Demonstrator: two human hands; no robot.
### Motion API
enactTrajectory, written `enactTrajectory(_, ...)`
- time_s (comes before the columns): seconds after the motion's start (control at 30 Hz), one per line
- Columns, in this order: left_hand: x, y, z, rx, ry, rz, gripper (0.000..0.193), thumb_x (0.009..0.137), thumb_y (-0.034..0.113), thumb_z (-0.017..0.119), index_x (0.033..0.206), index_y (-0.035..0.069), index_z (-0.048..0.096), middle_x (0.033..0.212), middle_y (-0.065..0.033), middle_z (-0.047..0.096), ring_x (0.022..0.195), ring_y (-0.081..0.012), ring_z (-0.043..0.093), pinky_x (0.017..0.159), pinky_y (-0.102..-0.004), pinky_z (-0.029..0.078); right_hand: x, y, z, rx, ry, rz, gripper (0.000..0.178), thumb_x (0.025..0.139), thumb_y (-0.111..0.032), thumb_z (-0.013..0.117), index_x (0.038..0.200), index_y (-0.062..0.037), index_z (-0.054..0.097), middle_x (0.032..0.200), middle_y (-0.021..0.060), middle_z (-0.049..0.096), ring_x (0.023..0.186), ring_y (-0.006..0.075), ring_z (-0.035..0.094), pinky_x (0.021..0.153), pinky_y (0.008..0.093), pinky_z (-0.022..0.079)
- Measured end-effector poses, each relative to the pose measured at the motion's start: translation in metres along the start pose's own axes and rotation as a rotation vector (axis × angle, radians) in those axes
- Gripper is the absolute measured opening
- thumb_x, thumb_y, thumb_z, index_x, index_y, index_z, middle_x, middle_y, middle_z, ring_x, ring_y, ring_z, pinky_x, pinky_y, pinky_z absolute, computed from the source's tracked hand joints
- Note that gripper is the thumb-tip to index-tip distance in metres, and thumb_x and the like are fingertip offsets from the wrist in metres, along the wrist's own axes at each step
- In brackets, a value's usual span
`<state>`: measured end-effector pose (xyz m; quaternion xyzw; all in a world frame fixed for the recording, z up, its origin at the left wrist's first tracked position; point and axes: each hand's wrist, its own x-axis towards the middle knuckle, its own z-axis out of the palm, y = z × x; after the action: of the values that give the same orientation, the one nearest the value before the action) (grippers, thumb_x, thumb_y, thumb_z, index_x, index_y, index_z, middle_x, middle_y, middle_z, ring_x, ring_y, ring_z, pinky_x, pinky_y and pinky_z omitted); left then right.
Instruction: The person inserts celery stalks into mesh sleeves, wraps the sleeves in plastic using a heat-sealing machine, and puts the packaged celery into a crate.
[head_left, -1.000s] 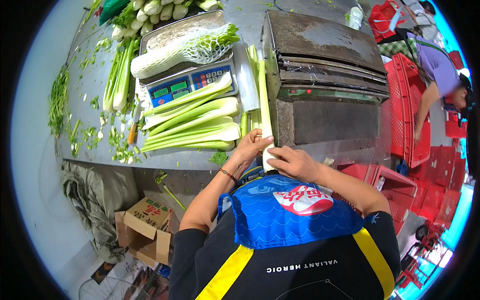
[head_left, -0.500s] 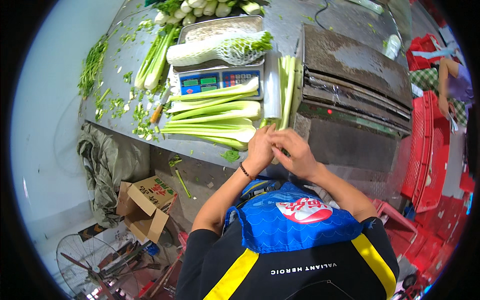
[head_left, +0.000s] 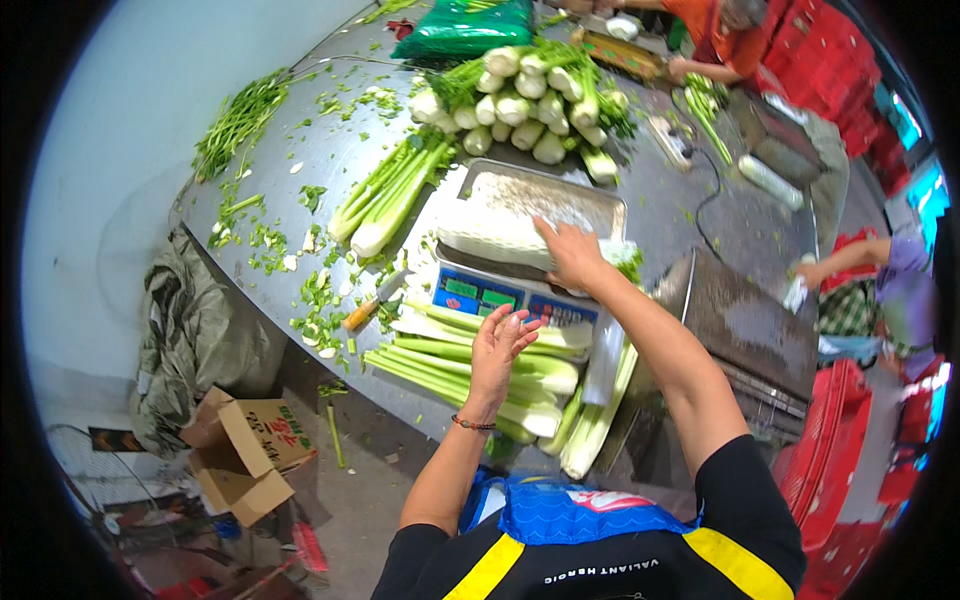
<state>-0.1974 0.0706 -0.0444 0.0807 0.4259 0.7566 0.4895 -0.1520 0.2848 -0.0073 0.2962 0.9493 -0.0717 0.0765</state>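
Note:
My left hand [head_left: 500, 350] is raised with its palm turned up and fingers apart, holding nothing. Beneath it lie loose trimmed celery stalks [head_left: 540, 415], in front of the scale. My right hand [head_left: 575, 255] reaches over the celery bundle in white foam netting [head_left: 490, 235], its fingers spread across the top. That bundle rests on the metal pan [head_left: 590, 203] of a scale with a blue panel [head_left: 480, 292]. Right of the stalks stands a roll of clear film [head_left: 603, 360]. A knife with a wooden handle [head_left: 362, 314] lies left of the scale.
Behind the scale is a pile of celery [head_left: 525, 105], with a green bag [head_left: 465, 28] beyond. More celery [head_left: 390, 200] lies left. A metal wrapping machine [head_left: 740, 320] stands right. Co-workers [head_left: 720, 40] are across and at right. A cardboard box [head_left: 245, 455] sits on the floor.
My hands were together near the table's front edge and have parted. The right one has gone forward onto the netted celery, the left one up over the stalks. The view has shifted.

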Motion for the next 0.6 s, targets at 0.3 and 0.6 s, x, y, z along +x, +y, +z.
enactTrajectory(0.3, 0.056, 0.032, -0.003, -0.408, -0.100, -0.145, 0.055, 0.087, 0.028, 0.069, 0.128, 0.001, 0.045, 0.130, -0.0140, 0.054, 0.116, -0.0293, 0.056, 0.102, -0.0456, 0.045, -0.080, -0.018, -0.038, 1.097, -0.459, -0.123, 0.067, 0.067, -0.010, 0.068, 0.130, 0.0006, 0.048, 0.113, 0.0077, 0.061, 0.104, 0.0155, 0.056, 0.093, 0.0299, 0.044)
enactTrajectory(0.6, -0.011, 0.108, -0.024, -0.569, -0.205, 0.176, 0.062, 0.079, 0.030, 0.071, 0.123, -0.002, 0.040, 0.102, -0.0108, 0.048, 0.090, -0.0207, 0.048, 0.087, -0.0358, 0.043, -0.234, -0.064, 0.001, 1.127, -0.255, -0.058, 0.077, 0.066, -0.004, 0.065, 0.138, -0.0050, 0.039, 0.099, 0.0227, 0.065, 0.085, 0.0362, 0.063, 0.080, 0.0383, 0.051)
